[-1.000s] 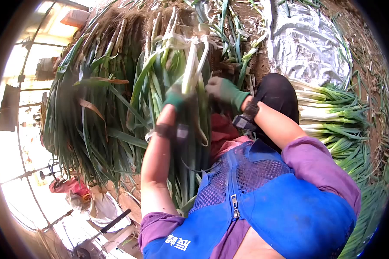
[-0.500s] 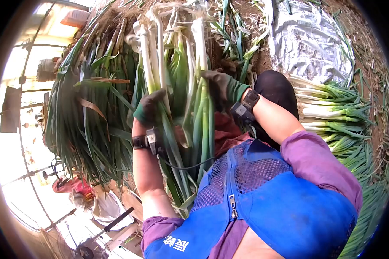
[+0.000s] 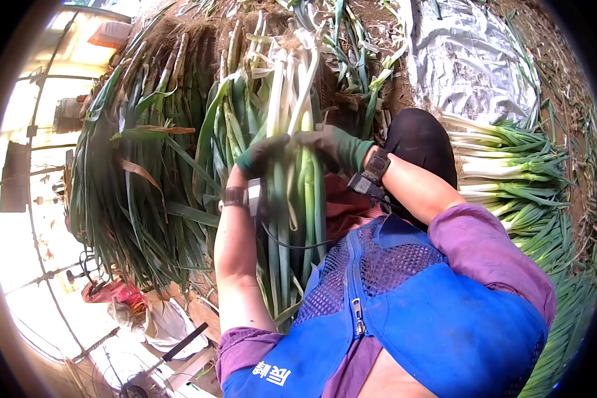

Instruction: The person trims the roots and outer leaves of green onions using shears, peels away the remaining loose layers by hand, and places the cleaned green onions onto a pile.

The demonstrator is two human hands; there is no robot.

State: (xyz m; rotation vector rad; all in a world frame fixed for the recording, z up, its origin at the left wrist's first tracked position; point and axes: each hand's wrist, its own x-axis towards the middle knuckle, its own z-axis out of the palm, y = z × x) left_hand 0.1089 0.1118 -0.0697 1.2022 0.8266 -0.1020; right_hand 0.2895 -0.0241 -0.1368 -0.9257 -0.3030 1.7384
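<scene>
Several long green onions (image 3: 276, 93), with white stalks and roots at the far end, stand bunched in front of my body. Their green leaves run down over my lap. My left hand (image 3: 263, 156), in a dark and green glove, is closed on the left side of the bunch. From the right, my right hand (image 3: 335, 146), gloved the same way, is closed around the stalks, its fingertips close to my left hand. Both grips sit where white turns to green. Some fingers are hidden behind the stalks.
A big heap of untrimmed green onions (image 3: 152, 166) lies to the left. On the right, cleaned green onions (image 3: 497, 159) are stacked in rows beside a silvery sheet (image 3: 471, 66). Loose leaves litter the soil (image 3: 395, 99). A fan (image 3: 136, 386) stands at the lower left.
My hands have come closer together, the left moving right and slightly down. The green onions, spread into two groups before, are now gathered into one narrower bunch.
</scene>
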